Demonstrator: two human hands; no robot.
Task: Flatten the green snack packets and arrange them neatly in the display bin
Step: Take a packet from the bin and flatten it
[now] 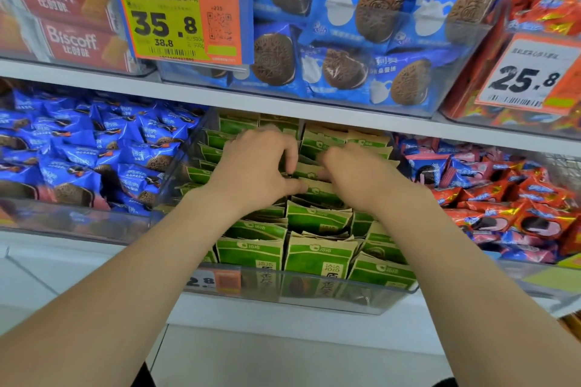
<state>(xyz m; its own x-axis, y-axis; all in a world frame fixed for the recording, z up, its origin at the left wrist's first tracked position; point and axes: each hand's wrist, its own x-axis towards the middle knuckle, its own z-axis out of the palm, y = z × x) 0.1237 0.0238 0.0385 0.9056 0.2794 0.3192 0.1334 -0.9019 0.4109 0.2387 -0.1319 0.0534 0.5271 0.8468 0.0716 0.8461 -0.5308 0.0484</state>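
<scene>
Green packets, left hand and right hand curled, gripping their tops

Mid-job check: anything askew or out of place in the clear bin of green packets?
Yes. Green paper snack packets at the front right of the clear plastic display bin lean sideways; those gripped by the left hand and right hand sit bunched.

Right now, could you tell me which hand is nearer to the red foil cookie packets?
Right. The right hand is left of the red foil cookie packets; the left hand is farther left.
</scene>
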